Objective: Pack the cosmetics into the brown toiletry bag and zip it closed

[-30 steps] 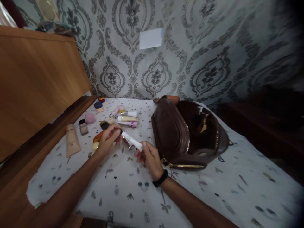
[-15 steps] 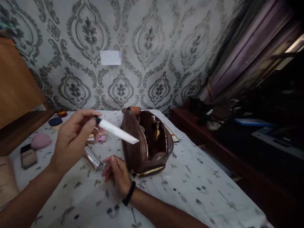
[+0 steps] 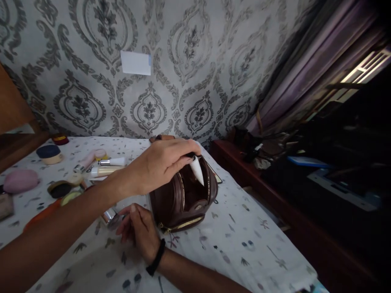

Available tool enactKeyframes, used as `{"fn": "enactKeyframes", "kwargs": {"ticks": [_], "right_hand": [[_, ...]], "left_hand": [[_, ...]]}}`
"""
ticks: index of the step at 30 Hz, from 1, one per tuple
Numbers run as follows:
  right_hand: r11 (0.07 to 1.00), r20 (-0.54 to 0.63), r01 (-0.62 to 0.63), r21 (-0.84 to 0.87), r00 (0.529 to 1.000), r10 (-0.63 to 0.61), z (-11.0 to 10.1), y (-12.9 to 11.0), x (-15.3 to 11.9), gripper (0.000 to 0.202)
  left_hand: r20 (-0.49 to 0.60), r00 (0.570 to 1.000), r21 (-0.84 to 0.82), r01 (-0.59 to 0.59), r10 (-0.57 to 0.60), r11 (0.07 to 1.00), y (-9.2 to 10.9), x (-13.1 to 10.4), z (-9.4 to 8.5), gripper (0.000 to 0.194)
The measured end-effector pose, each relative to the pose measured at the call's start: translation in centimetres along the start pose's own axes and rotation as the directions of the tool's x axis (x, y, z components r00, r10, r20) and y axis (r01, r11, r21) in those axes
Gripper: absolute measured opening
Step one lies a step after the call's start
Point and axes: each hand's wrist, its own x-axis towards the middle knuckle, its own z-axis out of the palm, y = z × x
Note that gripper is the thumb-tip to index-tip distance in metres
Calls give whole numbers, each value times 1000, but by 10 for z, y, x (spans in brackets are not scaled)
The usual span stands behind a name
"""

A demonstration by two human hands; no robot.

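My left hand (image 3: 163,162) pinches a white squeeze tube (image 3: 198,171) by its black cap end. The tube hangs flat end down over the mouth of a brown leather bag (image 3: 166,199), which stands unzipped. My fingers hide part of the bag's inside and what lies in it. In front of the bag, my right hand (image 3: 139,234) rests on the cloth with its fingers loosely apart and nothing in them. Close to its fingertips lies a silver cylinder (image 3: 110,217), partly covered by my left forearm.
Cosmetics lie to the left on the patterned cloth (image 3: 232,252): a pink pouch-like lump (image 3: 21,181), a dark-lidded jar (image 3: 49,154), a red-and-yellow pot (image 3: 60,139) and a white-ended brush or tube (image 3: 113,162). A wallpapered wall stands behind. Dark furniture borders the right side.
My left hand has carried the white tube to the right, from left of the bag to above its opening, and tipped it downward. The right hand stays on the cloth. The view has shifted slightly.
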Motion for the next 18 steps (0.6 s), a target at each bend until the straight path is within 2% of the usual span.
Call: {"fn": "enactKeyframes", "kwargs": {"ticks": [3,6,11,14,18], "right_hand": [[1000,-1,-18,-4,1000,18,0,-1,0,70],[1000,-2,-25,-5,1000,25,0,-2,1,72],[999,-2,-24,-23,1000,24,0,-3,2,73],[999,-4,-30,-26,1000,30,0,-3,1,73],[1000,13,-18,-8,1000,18,0,-2,1,72]], "left_hand": [[81,989,171,-139,127,975,-12,3,7,21],[132,978,321,-197,162,926,-20,6,12,20],[222,973,512,-173,65,841,-22,12,20,15],[267,964,543,-160,11,824,-23,16,25,15],[276,960,547,-123,-39,828,-27,22,27,17]]}}
